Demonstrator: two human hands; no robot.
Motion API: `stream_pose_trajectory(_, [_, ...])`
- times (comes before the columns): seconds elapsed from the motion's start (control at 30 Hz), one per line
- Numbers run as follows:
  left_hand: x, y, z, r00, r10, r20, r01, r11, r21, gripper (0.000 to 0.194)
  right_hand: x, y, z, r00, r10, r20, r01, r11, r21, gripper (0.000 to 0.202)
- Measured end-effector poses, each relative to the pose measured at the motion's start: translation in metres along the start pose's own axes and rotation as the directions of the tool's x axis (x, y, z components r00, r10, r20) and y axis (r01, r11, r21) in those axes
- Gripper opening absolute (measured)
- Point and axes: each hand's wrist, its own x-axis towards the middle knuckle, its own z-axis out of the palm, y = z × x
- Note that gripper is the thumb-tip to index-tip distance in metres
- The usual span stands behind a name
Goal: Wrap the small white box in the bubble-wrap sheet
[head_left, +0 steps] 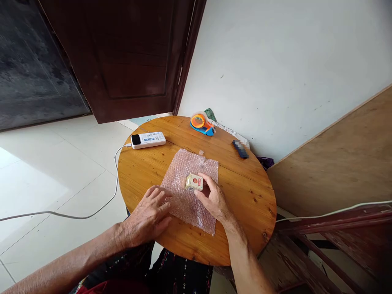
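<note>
A sheet of clear, pinkish bubble wrap [190, 208] lies flat on the round wooden table [245, 192]. On its middle sits a small cream and gold box [194, 182] with a red label, slightly turned. My right hand [216, 200] has the box between thumb and fingers at its right side. At the left edge of the wrap rests my left hand [150, 212], palm down, its fingers loosely bent and apart; its fingertips touch the sheet and hold nothing that I can see.
An orange and blue tape dispenser [202, 123] stands at the table's far edge. To the left lies a white power bank [148, 140] with a cable [113, 192] running off the table. A dark, blurred-out object [240, 149] lies at the right, near the white wall [275, 81].
</note>
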Motion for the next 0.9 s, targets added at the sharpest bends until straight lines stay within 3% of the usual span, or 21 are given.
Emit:
stream_pose_trajectory(0.17, [0.011,0.001,-0.004,0.997,0.056,0.054,-0.060,0.995,0.074,0.027,0.001,-0.001,0.001,1.000,0.013,0.001,-0.013,1.000,0.018,0.048])
stream_pose_trajectory(0.37, [0.023,-0.006,0.004,0.984,0.139,0.115,-0.156,0.976,0.155,0.012,0.001,-0.006,-0.001,1.000,0.015,-0.002,-0.015,1.000,-0.016,0.043])
stream_pose_trajectory(0.5, [0.026,-0.009,0.009,0.982,0.171,0.082,-0.181,0.975,0.133,0.014,0.000,-0.008,-0.001,1.000,0.006,-0.007,-0.006,1.000,0.001,0.044])
stream_pose_trajectory(0.73, [0.047,-0.005,-0.004,1.000,0.000,-0.010,0.000,1.000,-0.030,0.014,-0.001,-0.002,0.001,1.000,-0.025,-0.006,0.025,0.998,0.061,0.048])
stream_pose_trajectory(0.9, [0.082,-0.005,-0.017,0.978,-0.198,0.062,0.202,0.978,-0.050,0.013,-0.009,-0.010,-0.030,0.997,0.070,-0.009,-0.065,0.959,0.274,0.070])
